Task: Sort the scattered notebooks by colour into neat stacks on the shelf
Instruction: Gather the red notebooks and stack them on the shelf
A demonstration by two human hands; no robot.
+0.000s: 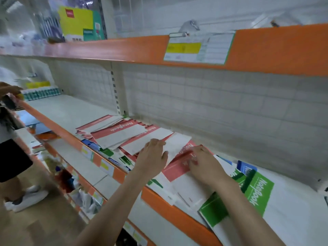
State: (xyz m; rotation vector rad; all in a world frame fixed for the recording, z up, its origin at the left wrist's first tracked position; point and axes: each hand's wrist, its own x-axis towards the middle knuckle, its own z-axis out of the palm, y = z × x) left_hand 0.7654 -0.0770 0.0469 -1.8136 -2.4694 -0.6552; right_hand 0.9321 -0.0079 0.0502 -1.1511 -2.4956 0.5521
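middle shelf (pixel 74 110), white deck with orange front lip, running from left edge to lower right of frame; loaded as follows:

- centre: loose fan of red notebooks (pixel 122 133), red bands printed "notebook", white faces, overlapping and skewed
- beneath the fan, toward the shelf lip: blue notebooks (pixel 90 143) and green-edged covers, partly hidden
- centre right: single red notebook (pixel 174 170) lying on top of white covers, under both hands
- right: green notebooks (pixel 259 196), one flat with "notebook" readable, another overhanging the orange lip at lower right
- behind the green ones: blue notebook (pixel 245 167), only a corner visible

left hand (pixel 153 155): fingers straight and together, palm down, resting flat on a white cover at the upper edge of the red notebook

right hand (pixel 202 164): palm down, fingers spread and slightly bent, pressing on the red band of the same notebook; motion blur, so exact fingertip contact cannot be told

upper shelf (pixel 275 48), orange front, across top of frame: carrying a price label sheet (pixel 198 48) at upper centre; yellow box (pixel 76 23) at upper left

far left: another person's hand (pixel 9 88) at the shelf lip; dark shorts and white shoe (pixel 26 197) at lower left
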